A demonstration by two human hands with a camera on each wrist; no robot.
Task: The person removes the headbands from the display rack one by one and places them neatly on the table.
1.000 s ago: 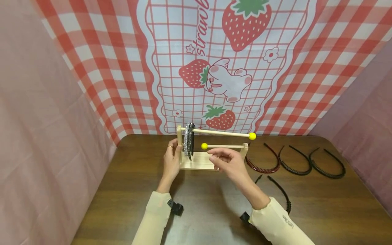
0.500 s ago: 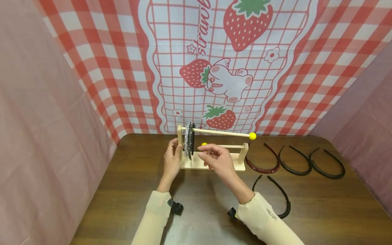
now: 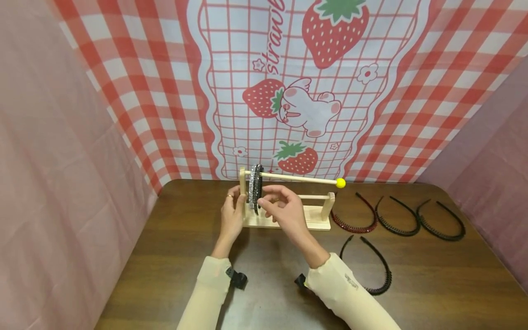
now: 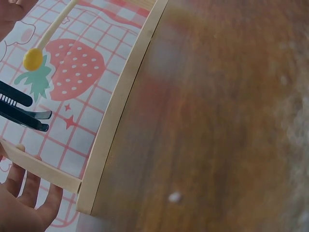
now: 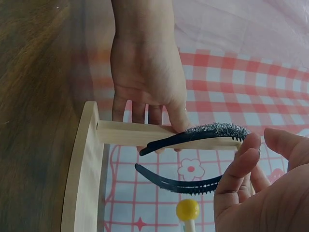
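A light wooden headband stand (image 3: 318, 222) has an upper rod with a yellow ball (image 3: 340, 183) at its tip and a lower rod from the right post. My left hand (image 3: 232, 213) grips the left post, its thumb in front and fingers behind in the right wrist view. Beside that post, a silver glittery headband (image 3: 251, 189) and black headbands (image 3: 259, 176) hang on the upper rod. My right hand (image 3: 286, 208) has loosely bent fingers by the hanging headbands; in the right wrist view a gap separates thumb and forefinger. Whether the fingertips touch a headband, I cannot tell.
On the brown table (image 3: 264, 284), a dark red headband (image 3: 354, 228) and black headbands (image 3: 398, 231) lie in a row to the right. Another black headband (image 3: 385, 270) lies nearer, beside my right sleeve. A strawberry-print cloth (image 3: 305, 114) hangs behind.
My right hand has moved left along the stand, from the lower rod's yellow ball to the hanging headbands, and now covers that ball. My left hand has stayed on the post.
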